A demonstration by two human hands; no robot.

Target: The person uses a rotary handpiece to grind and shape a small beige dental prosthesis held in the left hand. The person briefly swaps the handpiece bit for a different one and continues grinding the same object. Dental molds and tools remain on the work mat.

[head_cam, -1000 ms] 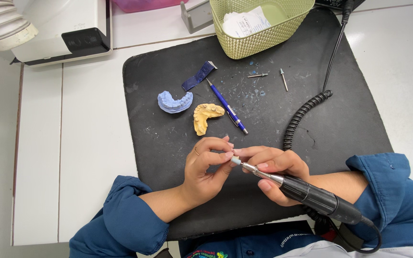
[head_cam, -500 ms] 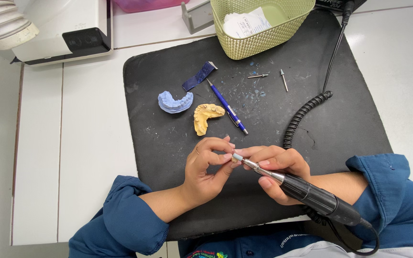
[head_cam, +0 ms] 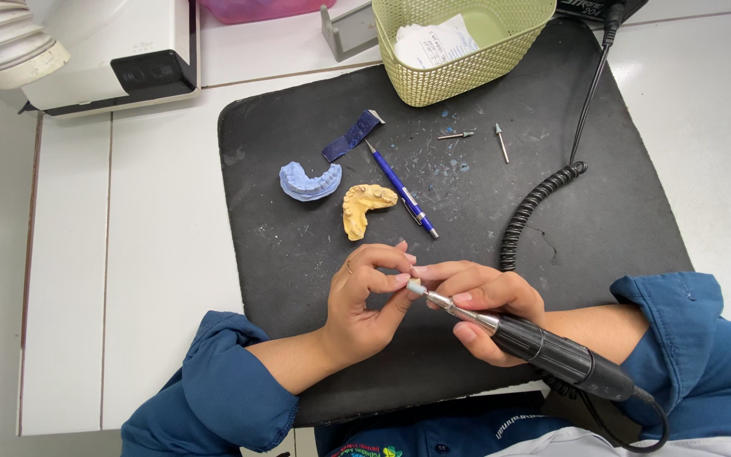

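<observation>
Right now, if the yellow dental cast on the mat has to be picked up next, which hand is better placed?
Left, probably. The left hand sits just below the yellow cast and pinches only a small piece, too small to identify. The right hand grips the rotary handpiece with its coiled cord and lies farther off.

On the mat (head_cam: 298, 254): two dental casts (head_cam: 310, 181) left of pen (head_cam: 402, 189), burs (head_cam: 455, 135) right, basket (head_cam: 458, 80) behind, hands in front.

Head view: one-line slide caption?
Right hand holds rotary handpiece tip against small piece pinched by left hand.
</observation>
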